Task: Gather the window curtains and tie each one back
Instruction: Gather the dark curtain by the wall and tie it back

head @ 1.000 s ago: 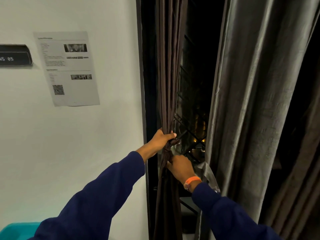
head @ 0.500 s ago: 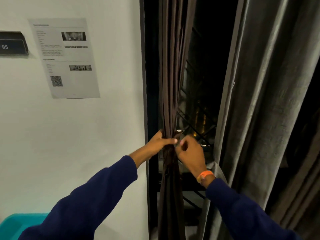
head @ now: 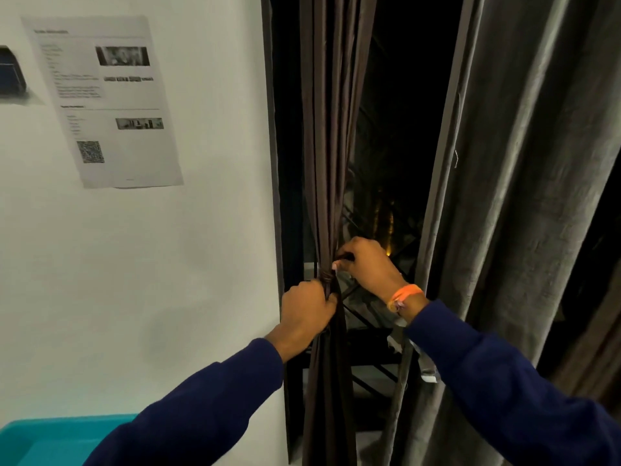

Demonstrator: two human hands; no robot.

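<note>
Now the left hand [head: 307, 309] is squeezing the brown curtain [head: 331, 129] under the knot [head: 325, 276] — the right hand [head: 368, 267] is pinching the tie end. Pulling slowly should tighten it.

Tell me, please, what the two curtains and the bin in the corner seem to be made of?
Brown curtain: thin matte woven cloth, judging by its tight narrow pleats. Grey curtain: heavier cloth with a faint sheen and crinkled surface, possibly a blackout weave. Bin: likely plastic, being smooth, evenly turquoise and round-rimmed.
</note>
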